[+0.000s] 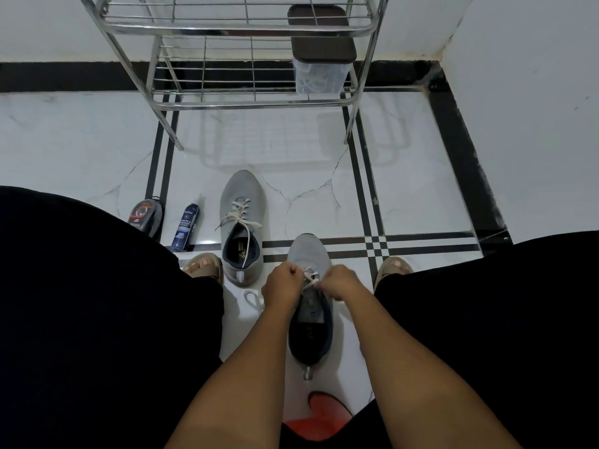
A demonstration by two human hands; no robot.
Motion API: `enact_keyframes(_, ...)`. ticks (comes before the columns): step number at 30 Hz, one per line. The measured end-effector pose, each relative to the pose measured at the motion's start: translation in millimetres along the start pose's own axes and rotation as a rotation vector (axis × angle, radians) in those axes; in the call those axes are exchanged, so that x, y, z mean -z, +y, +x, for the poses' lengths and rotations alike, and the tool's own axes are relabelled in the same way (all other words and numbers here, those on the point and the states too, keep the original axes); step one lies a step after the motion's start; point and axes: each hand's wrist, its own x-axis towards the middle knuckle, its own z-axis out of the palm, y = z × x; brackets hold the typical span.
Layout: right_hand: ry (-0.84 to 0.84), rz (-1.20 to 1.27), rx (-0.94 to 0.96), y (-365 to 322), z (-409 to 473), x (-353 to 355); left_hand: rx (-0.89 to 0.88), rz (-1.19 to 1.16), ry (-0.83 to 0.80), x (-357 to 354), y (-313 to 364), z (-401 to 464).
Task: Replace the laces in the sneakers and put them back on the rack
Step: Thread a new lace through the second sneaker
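Two grey sneakers stand on the white tiled floor, toes pointing away from me. The near sneaker (310,251) lies between my knees, with a white lace (310,277) crossing its lower eyelets. My left hand (282,283) pinches one end of that lace at the shoe's left side, and my right hand (338,281) pinches the other end at its right side. The far sneaker (241,196) stands to the left, fully laced in white with loose ends. A loose white lace (253,299) lies on the floor beside my left wrist. The metal rack (246,27) stands ahead.
A clear box with a dark lid (321,50) sits on the rack's lower shelf. A dark shoe-care sponge (146,217) and a blue cleaner bottle (186,226) lie on the floor at the left. An orange stool edge (319,422) shows below. My sandalled feet flank the shoes.
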Motion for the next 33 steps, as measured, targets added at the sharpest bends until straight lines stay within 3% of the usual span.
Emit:
enact_keyframes(9, -0.056, 0.128, -0.092, 27, 15, -20, -0.228, 0.474, 0.049, -21, -7, -8)
enact_keyframes(14, -0.059, 0.134, -0.107, 28, 21, -24, -0.208, 0.462, 0.026, -26, -5, -7)
enact_keyframes(23, -0.057, 0.193, -0.12, 30, 26, -26, -0.087, 0.239, -0.034, -25, -4, -9)
enact_keyframes(33, -0.058, 0.288, -0.171, 29, 25, -27, -0.082, 0.278, -0.016, -26, 1, -7)
